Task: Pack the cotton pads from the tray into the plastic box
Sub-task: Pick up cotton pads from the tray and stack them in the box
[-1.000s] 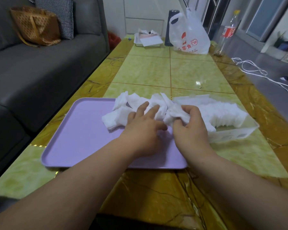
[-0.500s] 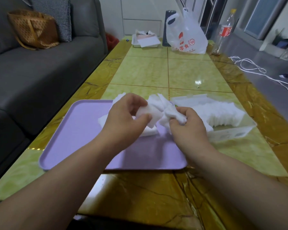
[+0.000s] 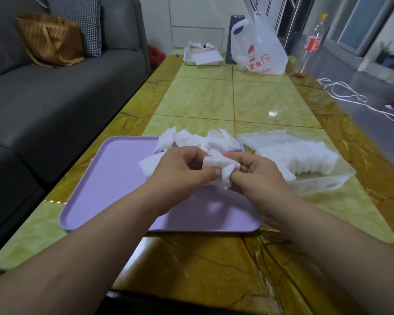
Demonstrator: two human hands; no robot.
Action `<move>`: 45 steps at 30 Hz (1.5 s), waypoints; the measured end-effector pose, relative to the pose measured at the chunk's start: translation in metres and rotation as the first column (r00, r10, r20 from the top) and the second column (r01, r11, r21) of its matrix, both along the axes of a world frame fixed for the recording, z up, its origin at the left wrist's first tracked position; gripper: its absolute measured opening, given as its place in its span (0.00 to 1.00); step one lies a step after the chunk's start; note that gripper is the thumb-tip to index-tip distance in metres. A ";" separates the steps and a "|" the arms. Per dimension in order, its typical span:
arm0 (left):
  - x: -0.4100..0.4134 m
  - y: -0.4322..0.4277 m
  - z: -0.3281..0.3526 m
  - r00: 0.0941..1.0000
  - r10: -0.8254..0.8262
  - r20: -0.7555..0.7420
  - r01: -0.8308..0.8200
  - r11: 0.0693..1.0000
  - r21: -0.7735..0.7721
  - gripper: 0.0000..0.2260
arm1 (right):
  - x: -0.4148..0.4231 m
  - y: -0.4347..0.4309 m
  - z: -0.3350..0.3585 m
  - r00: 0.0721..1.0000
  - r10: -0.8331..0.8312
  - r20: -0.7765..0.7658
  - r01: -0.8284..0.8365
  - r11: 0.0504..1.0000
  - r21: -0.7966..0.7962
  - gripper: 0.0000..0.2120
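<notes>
Lifted both hands off the pile since a second ago, when pressed flat on it; now hold up a small bunch of cotton pads (image 3: 218,165) just above the purple tray (image 3: 114,178), much as half a second ago but gathered tighter. Pinches the bunch from the left with left hand (image 3: 180,171), thumb and curled fingers on its edge. Grips it from the right with right hand (image 3: 257,176), fingers curled round the pads. Squaring-up step by the look of it: aligning the bunch before transfer. Leaves a loose heap of pads (image 3: 191,139) on the far right part of the tray, some leaning at the far rim. Already shows a long row of packed pads (image 3: 305,155) standing on edge in the clear plastic box (image 3: 323,183), just right of the tray on the green-and-amber table (image 3: 203,98); free room seemingly at the near end of the box only. Probably past halfway, judging row against heap. Next move calls for keeping the bunch squeezed, carrying it right over the box rim, slotting it on edge against the row, then returning for the heap. Needs a firm pinch: soft, light pads, likely to fan out or drop if loosened.
</notes>
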State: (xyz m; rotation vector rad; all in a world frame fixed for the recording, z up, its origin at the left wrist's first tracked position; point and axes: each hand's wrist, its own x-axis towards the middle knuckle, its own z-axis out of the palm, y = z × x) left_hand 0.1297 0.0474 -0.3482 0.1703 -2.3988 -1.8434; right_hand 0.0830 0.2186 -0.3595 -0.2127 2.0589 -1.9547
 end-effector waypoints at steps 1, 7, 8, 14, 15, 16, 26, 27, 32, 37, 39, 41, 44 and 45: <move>0.000 0.000 0.000 1.000 -0.002 -0.005 0.001 1.000 -0.011 0.05 | 0.001 0.000 0.000 1.000 0.009 -0.008 -0.009 1.000 0.002 0.16; -0.001 -0.002 -0.002 0.999 -0.044 0.016 0.044 0.998 -0.051 0.06 | 0.002 0.002 0.004 0.992 0.064 -0.113 -0.050 0.990 0.128 0.23; -0.001 -0.002 -0.002 0.998 -0.053 0.023 0.055 0.997 -0.056 0.06 | 0.002 0.003 0.004 0.990 0.072 -0.120 -0.054 0.988 0.141 0.23; -0.001 -0.001 -0.003 0.999 -0.017 0.039 0.021 0.994 -0.112 0.07 | -0.001 0.005 0.008 0.988 0.148 -0.051 -0.143 0.986 0.085 0.14; -0.002 -0.001 -0.003 0.999 0.013 0.034 -0.008 0.991 -0.131 0.08 | -0.001 0.006 0.009 0.984 0.173 -0.032 -0.171 0.984 0.057 0.13; -0.003 -0.001 -0.003 0.999 0.044 0.029 -0.039 0.987 -0.155 0.10 | 0.000 0.006 0.007 0.981 0.189 -0.034 -0.187 0.981 0.055 0.16; -0.003 -0.005 -0.003 0.992 -0.076 0.105 0.104 0.949 -0.297 0.10 | 0.002 0.006 0.000 0.957 0.167 -0.236 -0.069 0.926 0.371 0.18; -0.003 -0.005 -0.004 0.992 -0.080 0.100 0.105 0.956 -0.273 0.08 | 0.003 0.004 0.000 0.955 0.172 -0.240 -0.068 0.920 0.387 0.20; -0.004 0.000 -0.007 0.992 -0.102 0.077 0.117 0.966 -0.231 0.07 | 0.013 -0.007 0.000 0.965 0.159 -0.208 -0.072 0.925 0.373 0.26; -0.014 -0.008 -0.015 0.995 0.015 -0.100 -0.075 0.773 -0.630 0.12 | 0.007 -0.002 -0.004 0.942 -0.064 -0.328 0.195 0.903 0.384 0.20; -0.018 -0.006 -0.019 0.998 -0.012 -0.058 -0.034 0.679 -0.733 0.11 | 0.005 0.000 -0.006 0.932 -0.120 -0.342 0.254 0.890 0.378 0.20; -0.020 -0.003 -0.023 0.999 -0.036 0.004 0.025 0.630 -0.776 0.09 | 0.004 0.000 -0.006 0.930 -0.141 -0.339 0.274 0.881 0.386 0.19; -0.019 -0.006 -0.020 0.999 -0.036 0.036 0.051 0.640 -0.767 0.07 | 0.004 0.001 -0.006 0.937 -0.136 -0.321 0.263 0.881 0.393 0.18; -0.017 -0.009 -0.017 0.998 -0.034 0.050 0.060 0.645 -0.762 0.06 | 0.004 0.001 -0.006 0.941 -0.124 -0.314 0.249 0.883 0.398 0.18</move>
